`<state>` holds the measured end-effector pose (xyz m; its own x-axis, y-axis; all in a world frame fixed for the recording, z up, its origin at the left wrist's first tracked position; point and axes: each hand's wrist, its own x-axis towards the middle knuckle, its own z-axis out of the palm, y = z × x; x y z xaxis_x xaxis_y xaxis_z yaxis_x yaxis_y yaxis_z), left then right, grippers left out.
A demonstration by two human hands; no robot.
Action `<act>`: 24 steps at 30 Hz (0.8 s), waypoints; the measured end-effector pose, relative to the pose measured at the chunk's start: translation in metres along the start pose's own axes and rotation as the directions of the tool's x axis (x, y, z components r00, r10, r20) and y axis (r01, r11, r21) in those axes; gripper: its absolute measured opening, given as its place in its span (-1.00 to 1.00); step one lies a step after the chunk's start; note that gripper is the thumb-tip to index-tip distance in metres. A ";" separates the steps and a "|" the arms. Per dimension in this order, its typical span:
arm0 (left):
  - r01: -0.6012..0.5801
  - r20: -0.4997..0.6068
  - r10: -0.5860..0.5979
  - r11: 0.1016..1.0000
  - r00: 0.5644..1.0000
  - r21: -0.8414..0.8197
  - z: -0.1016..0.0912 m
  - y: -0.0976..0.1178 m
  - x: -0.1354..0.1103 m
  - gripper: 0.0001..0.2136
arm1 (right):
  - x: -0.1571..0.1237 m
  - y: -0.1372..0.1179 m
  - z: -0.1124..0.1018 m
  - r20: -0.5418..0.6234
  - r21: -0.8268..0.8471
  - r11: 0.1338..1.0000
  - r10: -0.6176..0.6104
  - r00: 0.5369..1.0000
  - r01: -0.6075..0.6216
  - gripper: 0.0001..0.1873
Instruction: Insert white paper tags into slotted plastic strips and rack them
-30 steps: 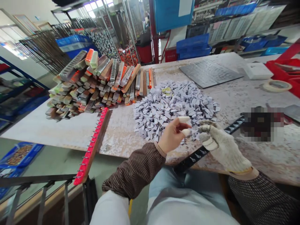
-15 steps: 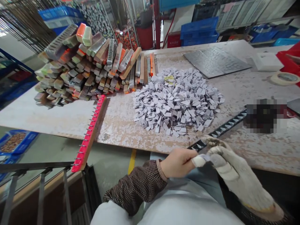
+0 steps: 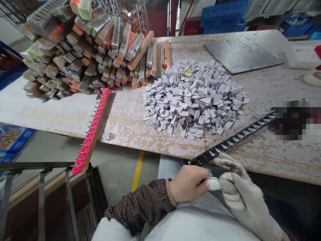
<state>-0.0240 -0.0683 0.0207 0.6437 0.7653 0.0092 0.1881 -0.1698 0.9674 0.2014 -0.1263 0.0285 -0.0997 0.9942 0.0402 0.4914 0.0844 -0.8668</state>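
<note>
My left hand [image 3: 188, 184] is bare, with a white finger cot on a fingertip, and it pinches a small pale paper tag [image 3: 212, 175] that is blurred and barely visible. My right hand [image 3: 240, 197] wears a white knit glove with dark-stained fingertips, and its fingers curl close against the left fingertips. Both hands sit over my lap, just below the table's front edge. Beyond them lies a heap of several small grey-white paper tags [image 3: 193, 100] on the scuffed wooden table [image 3: 130, 134].
A black toothed strip [image 3: 230, 140] lies near the table's edge. A red-faced nailed bar [image 3: 92, 130] sits at the left edge, next to a tall stack of toothed strips [image 3: 75, 50]. A metal plate [image 3: 240, 53] lies behind, with blue crates [image 3: 223, 13] beyond.
Both hands have dropped from over the heap to my lap and stayed together at the fingertips. The view has tilted down, moving the table higher in the picture.
</note>
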 end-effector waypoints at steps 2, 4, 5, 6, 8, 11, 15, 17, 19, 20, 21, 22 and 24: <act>-0.074 0.104 0.083 0.993 0.991 -0.088 0.003 -0.003 -0.004 -0.37 | -0.001 -0.006 0.007 -0.014 0.037 0.999 -0.017 1.000 0.018 -0.61; -0.135 0.169 0.167 0.973 0.971 -0.186 0.008 -0.009 -0.006 -0.35 | -0.001 -0.012 0.011 -0.004 0.059 0.997 -0.049 0.999 0.049 -0.69; -0.165 0.162 0.196 0.969 0.967 -0.183 0.010 -0.014 -0.006 -0.35 | 0.000 -0.014 0.012 -0.001 0.046 0.996 -0.072 0.997 0.072 -0.72; -0.195 0.126 0.212 0.972 0.969 -0.132 0.011 -0.019 -0.005 -0.36 | 0.003 -0.014 0.011 -0.016 0.007 0.994 -0.105 0.994 0.105 -0.76; -0.219 -0.014 0.221 0.971 0.975 0.095 0.010 -0.030 -0.005 -0.39 | 0.013 -0.011 0.009 -0.094 -0.171 0.961 -0.235 0.967 0.217 -0.84; -0.113 -0.211 0.243 0.865 0.947 0.489 0.004 -0.045 -0.005 -0.46 | 0.034 0.001 0.008 -0.150 -0.582 0.741 -0.504 0.851 0.336 -0.82; -0.017 -0.215 0.240 0.705 0.947 0.709 0.005 -0.060 -0.007 -0.48 | 0.055 0.011 0.014 -0.002 -0.830 0.447 -0.601 0.799 0.334 -0.75; -0.003 -0.226 0.238 0.695 0.945 0.719 0.012 -0.067 -0.007 -0.51 | 0.059 0.009 0.016 0.054 -0.841 0.414 -0.577 0.815 0.349 -0.78; 0.015 -0.266 0.252 0.698 0.930 0.716 0.019 -0.071 -0.006 -0.53 | 0.062 0.006 0.016 0.101 -0.838 0.402 -0.550 0.829 0.369 -0.80; 0.020 -0.284 0.266 0.697 0.921 0.716 0.022 -0.073 -0.006 -0.54 | 0.063 0.004 0.016 0.119 -0.836 0.400 -0.538 0.835 0.377 -0.80; 0.022 -0.301 0.282 0.695 0.911 0.718 0.024 -0.074 -0.005 -0.55 | 0.064 0.003 0.015 0.129 -0.834 0.401 -0.526 0.840 0.379 -0.79; 0.020 -0.312 0.298 0.693 0.902 0.720 0.026 -0.074 -0.005 -0.56 | 0.065 0.002 0.014 0.130 -0.833 0.405 -0.519 0.845 0.378 -0.78; 0.014 -0.325 0.319 0.694 0.890 0.720 0.027 -0.074 -0.004 -0.58 | 0.066 0.001 0.014 0.126 -0.830 0.412 -0.518 0.846 0.375 -0.76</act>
<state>-0.0203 -0.0757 -0.0582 0.3918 0.8290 0.3990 0.6736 -0.5539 0.4894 0.1838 -0.0615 0.0234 -0.4476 0.7894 0.4202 0.8834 0.4633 0.0706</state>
